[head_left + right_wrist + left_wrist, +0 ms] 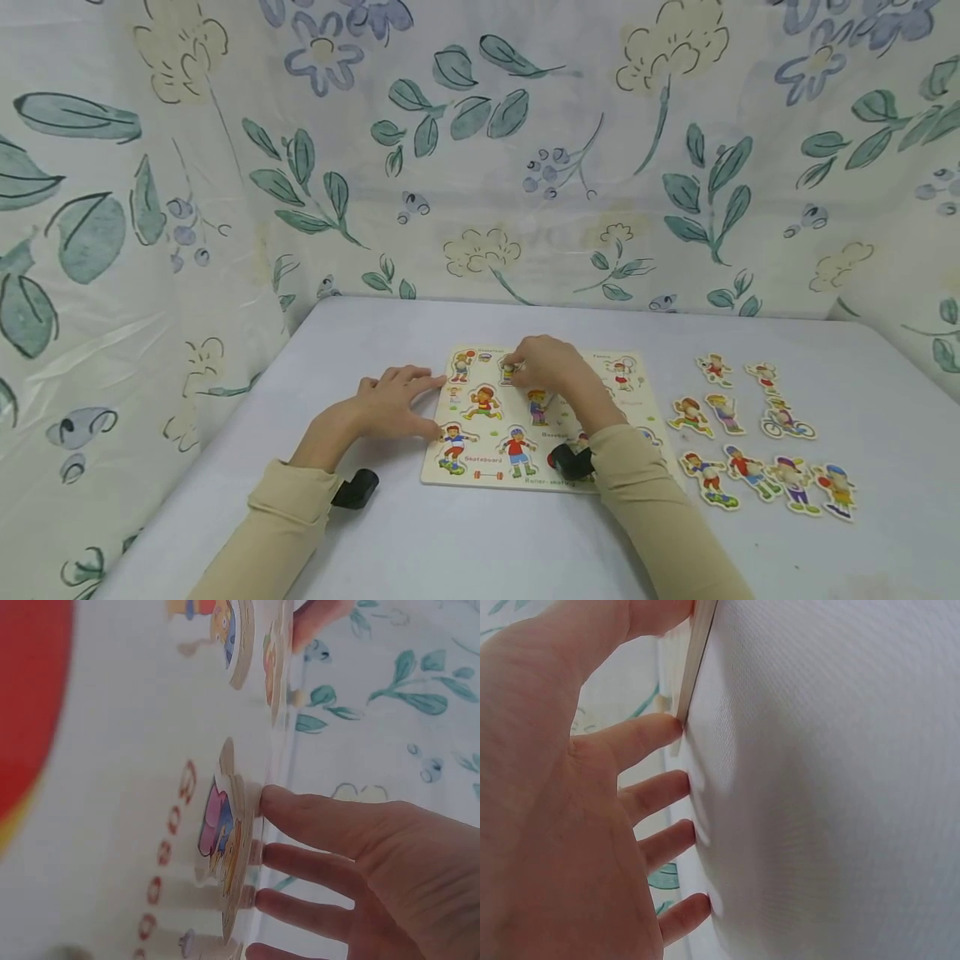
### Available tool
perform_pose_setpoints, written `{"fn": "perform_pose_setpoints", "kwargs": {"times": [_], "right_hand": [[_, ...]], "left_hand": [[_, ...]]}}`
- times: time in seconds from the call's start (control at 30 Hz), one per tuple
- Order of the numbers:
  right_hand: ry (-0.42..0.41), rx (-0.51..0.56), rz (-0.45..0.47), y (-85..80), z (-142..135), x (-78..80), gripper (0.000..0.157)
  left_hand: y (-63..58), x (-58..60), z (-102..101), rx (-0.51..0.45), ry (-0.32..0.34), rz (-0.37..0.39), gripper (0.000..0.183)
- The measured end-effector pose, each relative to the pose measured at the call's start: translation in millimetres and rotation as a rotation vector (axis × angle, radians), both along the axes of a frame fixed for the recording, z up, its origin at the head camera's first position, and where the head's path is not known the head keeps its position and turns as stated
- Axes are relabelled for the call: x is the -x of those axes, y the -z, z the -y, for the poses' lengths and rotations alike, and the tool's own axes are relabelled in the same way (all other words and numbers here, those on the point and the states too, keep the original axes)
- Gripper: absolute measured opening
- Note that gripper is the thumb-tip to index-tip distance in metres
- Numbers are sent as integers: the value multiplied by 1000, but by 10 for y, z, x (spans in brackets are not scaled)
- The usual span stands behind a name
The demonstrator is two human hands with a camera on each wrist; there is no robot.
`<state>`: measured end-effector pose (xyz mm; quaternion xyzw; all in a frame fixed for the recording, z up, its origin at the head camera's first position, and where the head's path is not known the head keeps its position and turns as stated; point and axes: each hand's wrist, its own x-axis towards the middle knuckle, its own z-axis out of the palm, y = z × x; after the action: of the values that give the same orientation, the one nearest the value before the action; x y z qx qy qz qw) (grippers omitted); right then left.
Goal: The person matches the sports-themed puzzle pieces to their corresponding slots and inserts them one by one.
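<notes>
Here, in the head view, a person in tan sleeves (262,529) spreads both hands at a cream puzzle board (491,442) lying flat on a white surface (420,542). The left hand (382,406) sits at the board's left edge — thumb and index finger touching it. The right hand (558,375) reaches over to the far row, its fingers lowered to a small figure (507,372) left of centre. Whether they grip a piece cannot be told. To the right of the board, nine loose figure pieces (750,472) lie apart from it, among them a cyclist (787,421) and a skateboarder (705,479). A black wrist device (356,490) shows at the left cuff, and a floral backdrop (480,175) hangs behind.

In the left wrist view, the fingers are loosely extended and hold nothing. The thumb and index fingertip meet the pale edge of the board, while the other three fingertips rest just beside it on the surface.

In the right wrist view, the thumb and fingers stretch down to the board beyond a recessed golfer figure (216,825) — red lettering (165,851) stands nearer the camera, and a blurred red shape (30,697) fills the left side. The fingertips' exact contact is unclear.
</notes>
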<state>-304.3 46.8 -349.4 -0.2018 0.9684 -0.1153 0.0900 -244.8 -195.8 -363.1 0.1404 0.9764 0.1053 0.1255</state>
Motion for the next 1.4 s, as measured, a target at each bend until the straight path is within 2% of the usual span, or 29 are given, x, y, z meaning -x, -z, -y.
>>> {"fn": "perform_pose_setpoints", "kwargs": {"times": [0.3,0.6,0.97,1.4], "right_hand": [[21,-16,-16,21,14,-12,40],[-10,-31,-6,11,-4,7,43],[1,-23,11,12,-25,12,43],[1,69,9,-76,-171,5,40]], "left_hand": [[1,-12,-6,-3,-3,0,83],[10,0,9,-1,0,-3,83],[21,8,2,-1,5,-3,84],[11,13,-6,-5,-9,10,85]]}}
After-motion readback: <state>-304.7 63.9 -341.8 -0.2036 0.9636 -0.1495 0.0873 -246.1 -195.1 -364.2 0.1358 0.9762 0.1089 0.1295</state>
